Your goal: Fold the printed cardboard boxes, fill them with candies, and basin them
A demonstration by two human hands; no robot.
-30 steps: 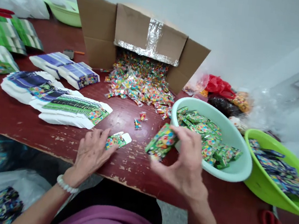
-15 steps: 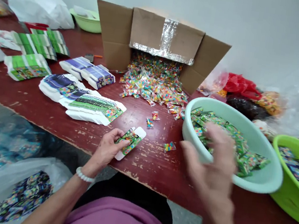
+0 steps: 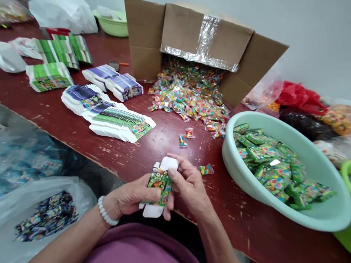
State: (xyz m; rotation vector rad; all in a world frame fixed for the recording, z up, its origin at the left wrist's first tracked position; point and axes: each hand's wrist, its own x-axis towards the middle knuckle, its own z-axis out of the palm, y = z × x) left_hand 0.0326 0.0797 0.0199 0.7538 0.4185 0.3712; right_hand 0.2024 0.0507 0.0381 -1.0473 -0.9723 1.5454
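Green printed carton (image 3: 157,182) lies at six o'clock, long axis near twelve-to-six; left hand (image 3: 133,193) clasps its body from nine, right hand (image 3: 191,185) pinches its white upper flap (image 3: 169,163) from two.

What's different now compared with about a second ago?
The left hand has lifted the green carton and drawn it toward the body. The right hand has let go of its green packet and come left from the pale basin to take hold of the carton too. The cardboard box and candy pile stayed put.
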